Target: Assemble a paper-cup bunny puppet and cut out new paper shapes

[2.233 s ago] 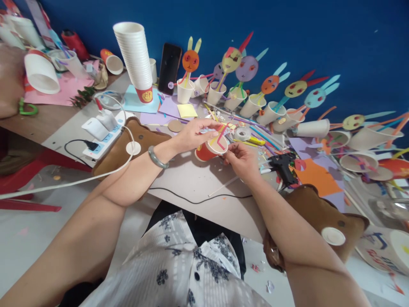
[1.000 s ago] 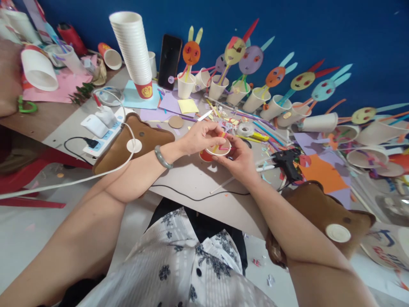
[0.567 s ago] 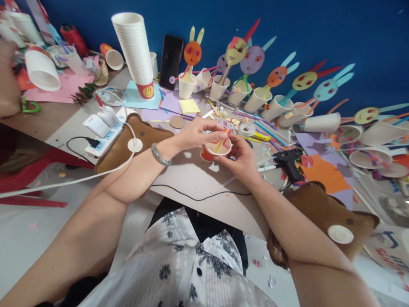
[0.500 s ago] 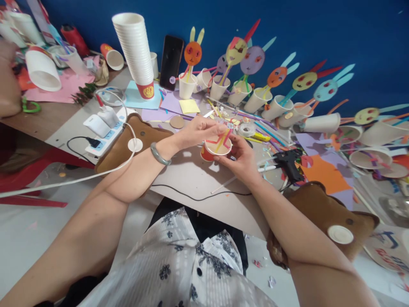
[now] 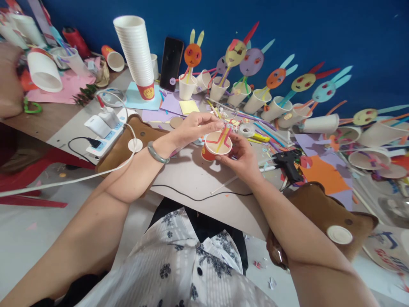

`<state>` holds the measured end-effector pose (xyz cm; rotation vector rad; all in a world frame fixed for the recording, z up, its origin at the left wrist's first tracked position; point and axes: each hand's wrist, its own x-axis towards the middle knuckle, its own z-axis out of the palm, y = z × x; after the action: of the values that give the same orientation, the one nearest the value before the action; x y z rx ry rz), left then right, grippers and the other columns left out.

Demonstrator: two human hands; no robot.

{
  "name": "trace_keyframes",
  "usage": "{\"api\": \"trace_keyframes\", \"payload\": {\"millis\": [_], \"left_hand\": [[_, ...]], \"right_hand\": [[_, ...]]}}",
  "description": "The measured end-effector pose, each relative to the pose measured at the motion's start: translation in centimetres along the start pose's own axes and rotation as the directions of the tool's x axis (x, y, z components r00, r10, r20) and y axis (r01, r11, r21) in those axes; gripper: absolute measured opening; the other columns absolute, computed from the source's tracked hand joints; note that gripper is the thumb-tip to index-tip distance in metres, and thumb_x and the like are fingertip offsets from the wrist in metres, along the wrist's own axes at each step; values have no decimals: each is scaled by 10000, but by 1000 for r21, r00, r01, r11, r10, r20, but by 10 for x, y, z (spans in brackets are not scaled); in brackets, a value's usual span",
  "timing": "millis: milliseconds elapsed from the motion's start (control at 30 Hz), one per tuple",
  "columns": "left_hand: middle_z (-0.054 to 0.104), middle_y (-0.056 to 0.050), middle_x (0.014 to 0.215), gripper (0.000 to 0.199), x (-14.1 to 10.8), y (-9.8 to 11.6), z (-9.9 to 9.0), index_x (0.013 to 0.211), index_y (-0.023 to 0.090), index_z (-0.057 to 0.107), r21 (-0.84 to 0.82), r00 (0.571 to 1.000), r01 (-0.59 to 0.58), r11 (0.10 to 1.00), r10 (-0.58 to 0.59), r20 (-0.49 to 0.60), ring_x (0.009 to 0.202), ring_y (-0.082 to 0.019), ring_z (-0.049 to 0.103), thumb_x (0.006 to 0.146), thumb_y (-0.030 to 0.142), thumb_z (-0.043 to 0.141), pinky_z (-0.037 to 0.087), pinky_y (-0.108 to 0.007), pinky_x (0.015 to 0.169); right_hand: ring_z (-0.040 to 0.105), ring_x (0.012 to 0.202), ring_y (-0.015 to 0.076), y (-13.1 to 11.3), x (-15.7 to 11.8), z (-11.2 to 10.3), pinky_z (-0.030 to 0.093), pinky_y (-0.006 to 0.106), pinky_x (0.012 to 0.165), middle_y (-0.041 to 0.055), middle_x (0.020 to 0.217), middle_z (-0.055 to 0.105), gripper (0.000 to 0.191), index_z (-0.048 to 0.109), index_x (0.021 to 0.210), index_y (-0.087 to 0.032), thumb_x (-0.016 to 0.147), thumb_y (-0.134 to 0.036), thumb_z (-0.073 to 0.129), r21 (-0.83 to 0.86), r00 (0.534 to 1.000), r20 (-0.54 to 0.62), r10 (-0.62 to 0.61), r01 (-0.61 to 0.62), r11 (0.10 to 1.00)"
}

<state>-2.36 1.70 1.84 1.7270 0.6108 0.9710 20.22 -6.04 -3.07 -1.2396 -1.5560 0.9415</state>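
A red paper cup (image 5: 209,156) is tilted over the table, its pale open mouth turned up toward me. My right hand (image 5: 244,157) wraps round its right side. Pink and yellow strips (image 5: 225,135) stand in the cup and lean past its far rim. At the upper left of the rim is my left hand (image 5: 202,127), thumb and fingers pinched together near the top of the strips; what lies between the fingertips is too small to tell.
Behind stand a tall cup stack (image 5: 136,51), a phone (image 5: 171,64) and a row of cups with paper rabbit faces (image 5: 192,55). A glue gun (image 5: 289,164) lies at right, a power strip (image 5: 107,138) at left. Brown cushions (image 5: 319,213) lie near both forearms.
My left hand has shifted slightly up and left from the strips, leaving more of the cup's mouth uncovered. My right hand still holds the cup.
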Motion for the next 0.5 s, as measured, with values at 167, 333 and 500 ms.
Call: {"api": "trace_keyframes", "payload": {"millis": [167, 333, 500], "left_hand": [[814, -91, 1103, 504, 1, -4, 2, 1035, 174, 810, 82, 999, -47, 996, 46, 20, 1053, -204, 736, 795, 612, 875, 562, -331, 976], [818, -72, 1026, 349, 1, -10, 14, 923, 198, 806, 186, 978, -206, 961, 198, 58, 1005, -217, 727, 777, 496, 913, 543, -367, 995], [809, -50, 947, 121, -2, -11, 19, 919, 212, 814, 225, 971, -239, 944, 228, 73, 911, -198, 710, 872, 320, 790, 547, -354, 926]], "right_hand": [[764, 920, 249, -3, -1, 0, 658, 383, 737, 117, 1378, 701, 890, 606, 1402, -298, 656, -601, 985, 25, 1000, 16, 8, -8, 1000], [762, 877, 242, -7, -2, 0, 641, 374, 703, 116, 1375, 695, 866, 617, 1392, -297, 670, -618, 971, 4, 1000, 13, -3, 3, 1000], [747, 870, 233, -8, -2, 1, 617, 360, 688, 110, 1349, 706, 841, 631, 1382, -291, 681, -619, 958, -47, 999, 5, -37, 37, 998]]}}
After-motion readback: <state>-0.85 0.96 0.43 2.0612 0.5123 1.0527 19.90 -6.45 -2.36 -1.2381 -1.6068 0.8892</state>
